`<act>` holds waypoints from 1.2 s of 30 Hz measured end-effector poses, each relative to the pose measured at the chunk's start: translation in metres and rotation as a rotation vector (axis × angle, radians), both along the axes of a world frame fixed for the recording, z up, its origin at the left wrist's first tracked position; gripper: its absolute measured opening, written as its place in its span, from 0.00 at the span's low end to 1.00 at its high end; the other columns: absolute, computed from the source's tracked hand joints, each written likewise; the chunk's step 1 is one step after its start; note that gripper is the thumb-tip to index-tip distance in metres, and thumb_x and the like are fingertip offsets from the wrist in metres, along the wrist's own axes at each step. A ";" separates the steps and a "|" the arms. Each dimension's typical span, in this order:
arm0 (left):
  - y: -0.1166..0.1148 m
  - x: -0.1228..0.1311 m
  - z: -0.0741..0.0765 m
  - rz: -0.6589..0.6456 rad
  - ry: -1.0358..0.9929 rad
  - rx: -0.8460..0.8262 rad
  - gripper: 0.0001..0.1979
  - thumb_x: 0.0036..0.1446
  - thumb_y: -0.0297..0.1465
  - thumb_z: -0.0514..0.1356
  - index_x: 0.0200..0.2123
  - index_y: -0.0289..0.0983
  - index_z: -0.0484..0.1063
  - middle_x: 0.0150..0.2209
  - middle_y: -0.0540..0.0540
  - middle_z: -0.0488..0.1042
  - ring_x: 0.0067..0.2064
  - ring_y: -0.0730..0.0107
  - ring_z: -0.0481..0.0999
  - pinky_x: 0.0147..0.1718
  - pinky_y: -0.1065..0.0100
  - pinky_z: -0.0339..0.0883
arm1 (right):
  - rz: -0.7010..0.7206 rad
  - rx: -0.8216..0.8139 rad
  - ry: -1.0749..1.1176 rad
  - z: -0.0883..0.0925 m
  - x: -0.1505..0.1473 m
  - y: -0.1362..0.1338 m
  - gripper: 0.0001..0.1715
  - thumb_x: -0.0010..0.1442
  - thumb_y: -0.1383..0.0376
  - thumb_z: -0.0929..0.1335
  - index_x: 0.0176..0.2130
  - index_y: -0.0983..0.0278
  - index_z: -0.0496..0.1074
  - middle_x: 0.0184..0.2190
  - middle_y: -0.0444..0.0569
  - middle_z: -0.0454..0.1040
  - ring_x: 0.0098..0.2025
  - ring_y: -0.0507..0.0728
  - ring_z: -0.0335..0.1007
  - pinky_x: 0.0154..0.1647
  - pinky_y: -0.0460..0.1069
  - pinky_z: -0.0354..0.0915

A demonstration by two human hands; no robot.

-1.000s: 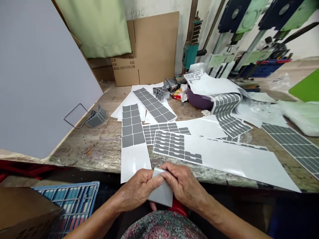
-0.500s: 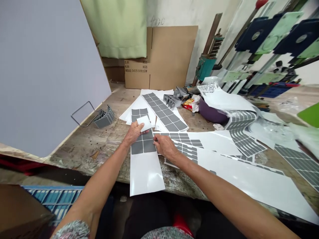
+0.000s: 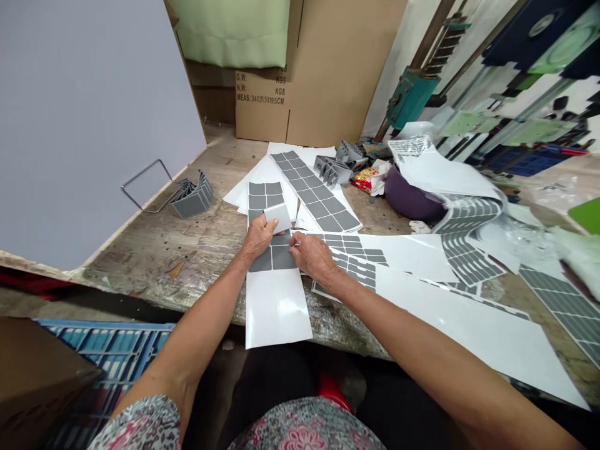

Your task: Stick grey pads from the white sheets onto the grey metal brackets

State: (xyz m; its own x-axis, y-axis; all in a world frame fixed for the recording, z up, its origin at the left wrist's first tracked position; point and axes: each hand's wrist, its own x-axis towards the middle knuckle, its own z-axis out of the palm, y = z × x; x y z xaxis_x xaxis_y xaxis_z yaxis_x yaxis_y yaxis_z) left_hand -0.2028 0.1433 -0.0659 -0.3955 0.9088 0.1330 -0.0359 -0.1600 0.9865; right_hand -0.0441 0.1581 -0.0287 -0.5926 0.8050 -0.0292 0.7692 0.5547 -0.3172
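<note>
**Two hands close together on one label strip**

Six white backing sheets with grey labels lie on the worn wooden bench (image 3: 140, 262), though the curled pile on the right may hold more. The left hand (image 3: 257, 239) pinches one pale square (image 3: 277, 217) between thumb and fingers, directly above the long strip (image 3: 276, 306). The right hand (image 3: 312, 256) is half curled, with its fingertips (image 3: 293, 244) on the strip's lower grey block (image 3: 272, 258). A thin glint there is too small to identify. The hands are just apart, not touching.

The strip's upper grey block (image 3: 265, 197) sits beyond the hands, and its white end reaches the bench's front edge. A diagonal sheet (image 3: 314, 190) lies just past it, and two sheets (image 3: 356, 256) crowd its right side. The bench runs left of the strip to a wire frame (image 3: 145, 184) and a stack of folded grey pieces (image 3: 192, 197), with two more stacks (image 3: 332, 170) farther back. A purple basin (image 3: 412, 197) sits among the sheets on the right. Below the front edge is one blue crate (image 3: 103, 350).
</note>
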 end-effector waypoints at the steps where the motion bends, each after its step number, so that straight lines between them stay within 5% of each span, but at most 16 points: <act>1: 0.000 0.000 0.000 0.003 0.011 -0.003 0.08 0.54 0.32 0.62 0.34 0.31 0.73 0.29 0.47 0.77 0.30 0.67 0.76 0.32 0.68 0.73 | -0.006 0.001 -0.001 -0.001 0.000 0.001 0.08 0.62 0.66 0.68 0.42 0.61 0.73 0.35 0.50 0.79 0.40 0.60 0.73 0.38 0.49 0.61; 10: 0.004 -0.001 -0.005 0.004 0.051 -0.002 0.08 0.55 0.33 0.60 0.35 0.32 0.72 0.27 0.49 0.76 0.27 0.70 0.75 0.30 0.69 0.72 | 0.025 -0.002 0.000 -0.005 0.000 0.002 0.06 0.61 0.68 0.66 0.38 0.60 0.74 0.31 0.46 0.78 0.36 0.57 0.72 0.34 0.47 0.58; 17: 0.004 -0.001 -0.007 0.017 0.065 0.003 0.10 0.55 0.33 0.61 0.35 0.31 0.73 0.28 0.48 0.76 0.28 0.69 0.76 0.31 0.68 0.74 | 0.005 0.048 -0.032 -0.003 0.005 -0.004 0.12 0.63 0.65 0.67 0.47 0.63 0.72 0.33 0.51 0.79 0.37 0.60 0.74 0.36 0.49 0.60; 26: 0.005 -0.001 -0.007 0.052 0.081 -0.012 0.08 0.56 0.31 0.60 0.35 0.31 0.74 0.29 0.46 0.78 0.29 0.66 0.78 0.30 0.66 0.75 | -0.010 0.073 -0.073 -0.002 -0.002 0.001 0.07 0.61 0.66 0.68 0.41 0.61 0.74 0.30 0.49 0.79 0.35 0.58 0.74 0.33 0.48 0.59; 31: 0.007 -0.002 -0.010 0.074 0.087 -0.022 0.08 0.55 0.30 0.61 0.36 0.31 0.74 0.30 0.47 0.78 0.28 0.66 0.78 0.30 0.66 0.75 | 0.092 0.148 -0.068 -0.005 0.003 -0.001 0.08 0.63 0.67 0.65 0.43 0.60 0.73 0.29 0.46 0.77 0.33 0.58 0.72 0.32 0.49 0.58; 36: 0.006 -0.002 -0.009 0.069 0.084 -0.021 0.07 0.56 0.29 0.60 0.35 0.31 0.74 0.31 0.46 0.78 0.29 0.66 0.78 0.30 0.68 0.75 | 0.232 0.244 -0.065 -0.007 0.008 -0.004 0.09 0.65 0.70 0.64 0.41 0.63 0.73 0.40 0.53 0.74 0.40 0.59 0.70 0.33 0.49 0.58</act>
State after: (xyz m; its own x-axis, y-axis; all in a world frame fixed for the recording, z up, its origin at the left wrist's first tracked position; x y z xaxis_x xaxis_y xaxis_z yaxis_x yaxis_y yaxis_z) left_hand -0.2044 0.1492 -0.0754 -0.4458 0.8825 0.1499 0.0579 -0.1387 0.9886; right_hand -0.0359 0.1542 -0.0361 -0.7641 0.6367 0.1041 0.6277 0.7710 -0.1079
